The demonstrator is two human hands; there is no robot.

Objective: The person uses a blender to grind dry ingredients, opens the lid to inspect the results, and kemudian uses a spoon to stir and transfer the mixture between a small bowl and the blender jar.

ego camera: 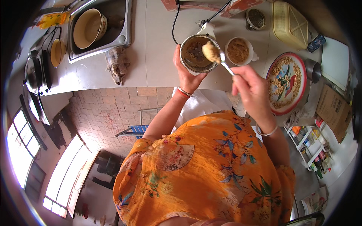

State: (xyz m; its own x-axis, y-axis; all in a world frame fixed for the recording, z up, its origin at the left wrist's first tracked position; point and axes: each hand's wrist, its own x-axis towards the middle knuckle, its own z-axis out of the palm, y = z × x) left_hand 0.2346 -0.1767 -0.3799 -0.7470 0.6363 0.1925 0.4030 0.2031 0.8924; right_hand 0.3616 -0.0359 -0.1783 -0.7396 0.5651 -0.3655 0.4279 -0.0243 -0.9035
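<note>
My left hand (186, 76) grips the near left side of a round metal-rimmed grinder cup (200, 66), which has a white part at its far side. Brown residue coats the cup's inside. In my right hand (250, 90) is a metal spoon (227, 67), held by its handle. A heaped lump of tan ground paste (210, 52) sits on the spoon's bowl, over the right part of the cup's mouth. Right of the cup stands a white bowl (251, 54) with more brown ground paste (238, 50) in it.
An enamel tray (303, 76) holding shelled nuts lies at right, beside a metal cup (312, 70). Behind are a round lid (255, 19), a yellow plastic basket (288, 25) and a black power cord (174, 22). Leftward, a rag (117, 63) lies by the sink (127, 36).
</note>
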